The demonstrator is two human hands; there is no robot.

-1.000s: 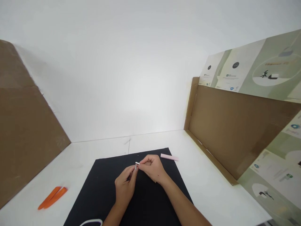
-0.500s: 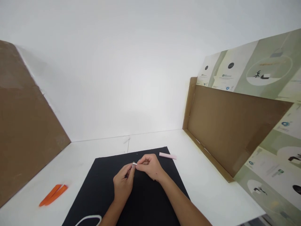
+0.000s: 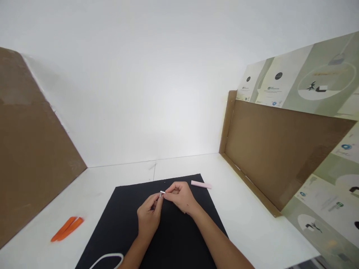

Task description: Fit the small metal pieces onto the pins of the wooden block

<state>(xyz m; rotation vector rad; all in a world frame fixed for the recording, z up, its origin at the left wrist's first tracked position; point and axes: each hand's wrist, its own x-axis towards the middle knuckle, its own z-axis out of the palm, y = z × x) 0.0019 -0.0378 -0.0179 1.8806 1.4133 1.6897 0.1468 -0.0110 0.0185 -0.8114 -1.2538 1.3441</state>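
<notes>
Panel print (image 3: 273, 89) illegible — left hand (image 3: 149, 216) and right hand (image 3: 182, 198) — both pinched closed on a silvery piece (image 3: 162, 192).

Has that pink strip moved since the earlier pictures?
No, no visible shift either way. The pink strip still lies across the right edge of the black mat, near its far corner.

Silvery piece (image 3: 162, 192) in fingers (image 3: 171, 196), perhaps metal, too small to tell; white cord (image 3: 112, 255) cropped below.
</notes>
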